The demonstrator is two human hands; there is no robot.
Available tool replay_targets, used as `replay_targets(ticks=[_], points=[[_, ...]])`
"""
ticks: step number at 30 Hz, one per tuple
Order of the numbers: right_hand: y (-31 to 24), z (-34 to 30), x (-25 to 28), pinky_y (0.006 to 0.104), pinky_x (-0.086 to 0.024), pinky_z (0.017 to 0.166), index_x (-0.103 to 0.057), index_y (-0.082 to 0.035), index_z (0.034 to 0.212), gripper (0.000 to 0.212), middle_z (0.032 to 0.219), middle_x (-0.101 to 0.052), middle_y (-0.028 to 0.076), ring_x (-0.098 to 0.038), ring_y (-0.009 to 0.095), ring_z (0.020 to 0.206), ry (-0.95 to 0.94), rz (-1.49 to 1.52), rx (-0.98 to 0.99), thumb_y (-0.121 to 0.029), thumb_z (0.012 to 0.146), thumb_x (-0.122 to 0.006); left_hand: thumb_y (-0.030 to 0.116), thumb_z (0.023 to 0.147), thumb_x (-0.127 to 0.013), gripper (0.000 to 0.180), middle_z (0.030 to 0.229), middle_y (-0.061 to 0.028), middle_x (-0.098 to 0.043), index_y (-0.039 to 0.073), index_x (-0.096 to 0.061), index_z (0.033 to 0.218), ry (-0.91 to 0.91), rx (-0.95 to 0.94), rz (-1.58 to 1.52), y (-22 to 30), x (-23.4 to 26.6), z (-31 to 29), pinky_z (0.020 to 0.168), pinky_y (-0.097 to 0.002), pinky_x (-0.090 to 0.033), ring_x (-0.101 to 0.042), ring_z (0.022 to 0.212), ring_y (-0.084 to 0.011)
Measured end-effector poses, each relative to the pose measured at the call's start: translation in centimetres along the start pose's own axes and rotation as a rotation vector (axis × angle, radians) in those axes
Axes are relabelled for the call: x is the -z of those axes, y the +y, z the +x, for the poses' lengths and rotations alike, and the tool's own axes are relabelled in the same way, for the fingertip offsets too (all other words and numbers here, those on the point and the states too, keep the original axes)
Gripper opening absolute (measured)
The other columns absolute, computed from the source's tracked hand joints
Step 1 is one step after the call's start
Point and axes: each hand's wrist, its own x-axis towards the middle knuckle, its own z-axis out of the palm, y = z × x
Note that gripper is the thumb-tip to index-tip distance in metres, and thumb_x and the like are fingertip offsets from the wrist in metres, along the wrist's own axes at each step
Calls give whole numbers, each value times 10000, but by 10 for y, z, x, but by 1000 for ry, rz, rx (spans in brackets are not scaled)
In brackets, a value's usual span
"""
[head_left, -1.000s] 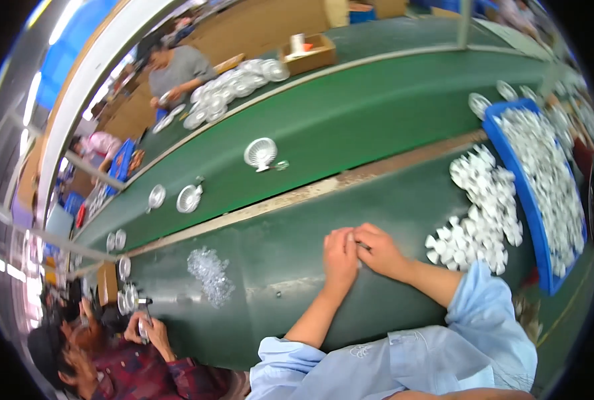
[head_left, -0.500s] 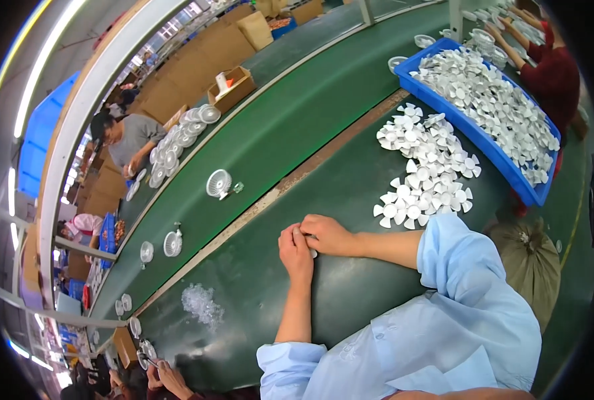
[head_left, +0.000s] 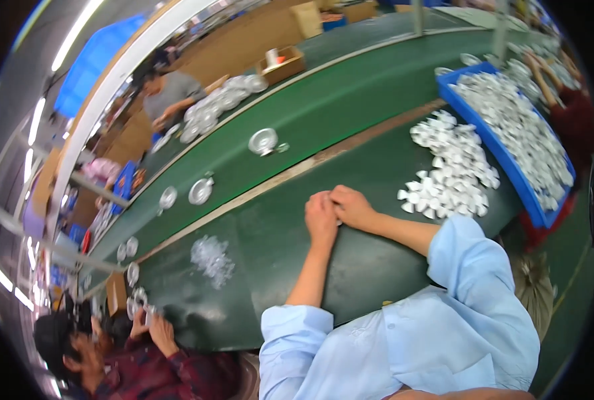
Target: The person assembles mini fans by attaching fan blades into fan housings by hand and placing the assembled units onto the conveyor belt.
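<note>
My left hand (head_left: 321, 217) and my right hand (head_left: 352, 207) are pressed together above the green work table, fingers curled inward and touching. A small white edge (head_left: 338, 222) peeks out between them; the rest of that piece is hidden by my fingers. To the right of my hands lies a loose heap of white three-bladed fan blades (head_left: 453, 163). On the left, a small pile of clear plastic bits (head_left: 212, 261) rests on the table (head_left: 277, 273).
A blue tray (head_left: 510, 157) full of white fan blades stands at the right. Beyond the table runs a green belt (head_left: 323, 127) carrying round white fan housings (head_left: 263, 141). A co-worker (head_left: 170, 363) sits at lower left; others work across the belt and at far right.
The view has swung, so the scene sits higher and further right, and more of the co-worker at lower left shows. My hands stay together.
</note>
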Motion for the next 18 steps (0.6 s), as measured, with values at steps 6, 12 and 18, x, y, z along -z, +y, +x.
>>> replay_targets(ticks=[6, 12, 18], points=[[5, -6, 3, 425, -493, 716, -635, -44, 861, 109, 844, -591, 131, -591, 334, 832, 38, 47, -5, -145, 824, -617, 214, 981, -506, 239, 1031, -141, -663, 46, -665, 1044, -74, 108, -78, 8, 1, -2, 856, -414, -480, -602, 976, -318], [-7, -2, 9, 421, -497, 726, -646, -51, 893, 120, 855, -598, 136, -602, 331, 835, -108, 35, -8, -149, 828, -625, 244, 984, -496, 256, 1015, -159, -642, 46, -655, 1022, -34, -23, -2, -2, 9, -3, 836, -446, -464, -581, 949, -354], [-10, -5, 17, 403, -490, 701, -653, -32, 919, 129, 869, -613, 143, -611, 333, 809, -137, 48, -81, -125, 830, -648, 184, 945, -524, 181, 964, -141, -635, 51, -644, 975, 8, -39, -44, 0, 0, -5, 819, -444, -470, -577, 913, -356]])
